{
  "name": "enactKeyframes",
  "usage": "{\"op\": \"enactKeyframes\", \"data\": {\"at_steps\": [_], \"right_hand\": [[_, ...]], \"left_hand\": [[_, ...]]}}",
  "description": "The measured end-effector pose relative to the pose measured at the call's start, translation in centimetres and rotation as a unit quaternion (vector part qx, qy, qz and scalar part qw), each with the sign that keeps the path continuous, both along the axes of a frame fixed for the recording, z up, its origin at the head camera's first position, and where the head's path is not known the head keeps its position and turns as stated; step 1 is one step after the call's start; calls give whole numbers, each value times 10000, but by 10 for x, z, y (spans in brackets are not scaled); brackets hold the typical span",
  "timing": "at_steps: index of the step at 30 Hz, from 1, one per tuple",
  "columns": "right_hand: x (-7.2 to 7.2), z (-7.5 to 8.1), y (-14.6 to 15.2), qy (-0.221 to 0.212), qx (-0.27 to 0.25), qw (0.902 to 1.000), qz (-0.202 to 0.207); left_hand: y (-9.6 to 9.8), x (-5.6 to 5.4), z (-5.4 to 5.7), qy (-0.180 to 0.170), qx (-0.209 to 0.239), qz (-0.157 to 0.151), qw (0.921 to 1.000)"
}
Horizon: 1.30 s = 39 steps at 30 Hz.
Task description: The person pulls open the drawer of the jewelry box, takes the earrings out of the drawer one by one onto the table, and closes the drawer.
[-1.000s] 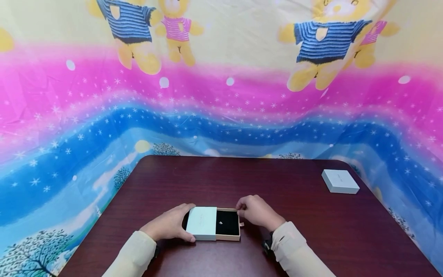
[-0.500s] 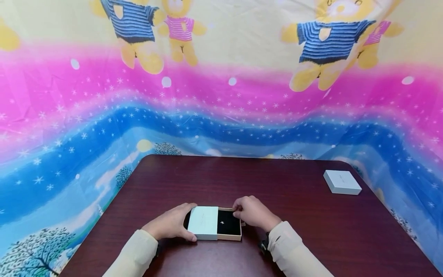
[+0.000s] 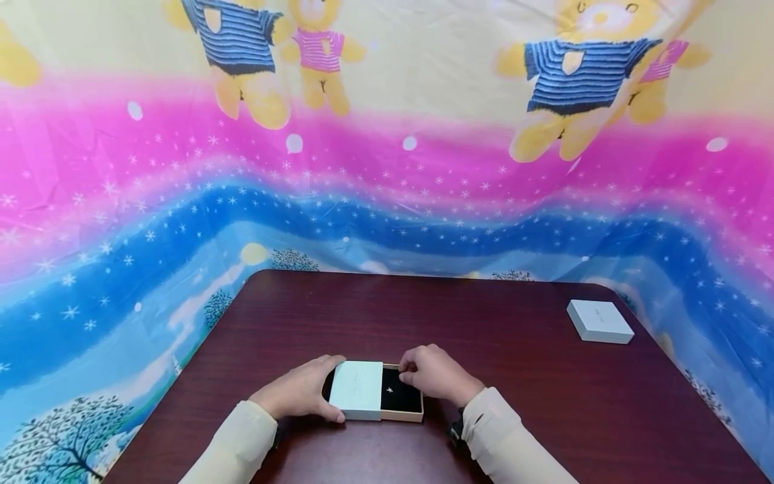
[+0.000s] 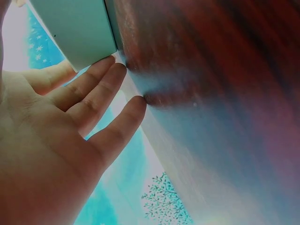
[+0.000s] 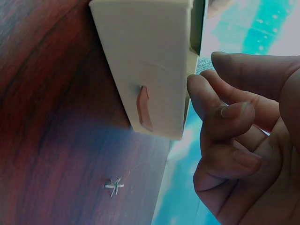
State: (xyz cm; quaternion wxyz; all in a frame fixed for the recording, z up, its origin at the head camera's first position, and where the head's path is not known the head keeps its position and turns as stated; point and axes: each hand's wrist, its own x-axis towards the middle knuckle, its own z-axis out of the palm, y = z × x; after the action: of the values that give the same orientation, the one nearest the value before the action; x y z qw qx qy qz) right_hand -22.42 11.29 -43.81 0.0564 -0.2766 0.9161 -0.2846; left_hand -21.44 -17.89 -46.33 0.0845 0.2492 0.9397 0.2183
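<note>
A pale slide-out jewelry box lies on the table, its drawer pulled partly out to the right. A small star-shaped earring sits on the drawer's black insert. My left hand grips the box's left end, thumb at the front and fingers behind. Over the drawer's back right corner is my right hand. Its thumb and index finger stand apart with nothing visible between them, and the other fingers curl. In the right wrist view, a pink pull tab sticks out of the drawer's end.
A second pale box, closed, lies at the table's far right. Another star-shaped piece lies on the dark red table in the right wrist view. A printed cloth with bears hangs around the table's back and sides.
My right hand has moved a little left, from the drawer's right edge to over its back right corner. The left hand keeps its grip on the box.
</note>
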Motion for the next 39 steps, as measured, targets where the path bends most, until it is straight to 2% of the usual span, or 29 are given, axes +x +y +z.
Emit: {"op": "enactKeyframes", "data": {"at_steps": [17,31,39], "right_hand": [[0,-2,-14,85,61,9998,167],[3,-2,-23,34,105,9995,281],[3,-5,-28,6,324,9989,331]], "left_hand": [[1,0,0,69,-73,-37,9999],[0,1,0,-22,40,-36,10000],[-1,1,1,-19,86,-23,10000]]}}
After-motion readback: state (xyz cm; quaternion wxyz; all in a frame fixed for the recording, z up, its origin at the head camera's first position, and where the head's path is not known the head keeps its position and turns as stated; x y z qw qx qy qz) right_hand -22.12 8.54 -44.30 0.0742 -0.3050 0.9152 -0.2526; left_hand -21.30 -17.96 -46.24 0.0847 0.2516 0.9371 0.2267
